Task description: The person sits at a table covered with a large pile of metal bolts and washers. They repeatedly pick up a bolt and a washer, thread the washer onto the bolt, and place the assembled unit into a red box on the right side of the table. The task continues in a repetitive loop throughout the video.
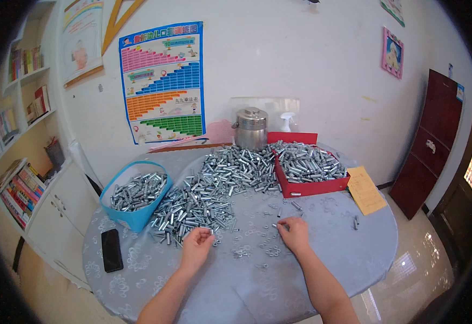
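Observation:
A broad heap of silvery metal sleeves (193, 208) spreads over the middle of the cloth-covered table. At its near edge my left hand (195, 249) is closed, a short metal sleeve (211, 232) showing at its fingertips. To the right, my right hand (294, 235) is pinched low above the cloth; a tiny metal piece (274, 225) shows by its fingertips, too small to name. Small washers (272, 251) lie in loose clusters between my forearms. One loose sleeve (297, 206) lies just beyond my right hand.
A blue basket (134, 220) of sleeves stands left, a red box (317, 187) of them at back right. A black phone (112, 250) lies at the left edge. Behind the heap is a steel canister (251, 129). A yellow paper (365, 190) overlaps the right edge.

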A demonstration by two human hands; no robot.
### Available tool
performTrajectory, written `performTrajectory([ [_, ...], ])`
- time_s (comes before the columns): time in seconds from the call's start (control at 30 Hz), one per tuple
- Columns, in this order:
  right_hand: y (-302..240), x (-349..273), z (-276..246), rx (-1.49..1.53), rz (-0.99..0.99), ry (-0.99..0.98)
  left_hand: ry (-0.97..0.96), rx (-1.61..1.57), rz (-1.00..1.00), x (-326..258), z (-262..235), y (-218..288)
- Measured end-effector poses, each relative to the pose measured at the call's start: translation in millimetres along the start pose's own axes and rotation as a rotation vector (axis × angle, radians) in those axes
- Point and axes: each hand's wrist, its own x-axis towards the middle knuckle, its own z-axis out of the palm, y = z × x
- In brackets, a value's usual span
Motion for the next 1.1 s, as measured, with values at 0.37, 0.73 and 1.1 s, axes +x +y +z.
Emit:
performTrajectory([
  [0.37,-64.3,24.8,58.0,0.219,0.107,-0.297,-0.098,-0.284,-0.063,-18.7,18.6,-28.8],
  [0.73,-92.8,43.9,91.4,0.152,0.183,-0.339,-0.166,-0.327,-0.068,-21.8,21.6,-26.6],
  [1.1,-98.3,-15.4,38.1,1.301,0.261,-0.257,-0.207,0.037,-0.004,-34.1,30.3,-3.3],
])
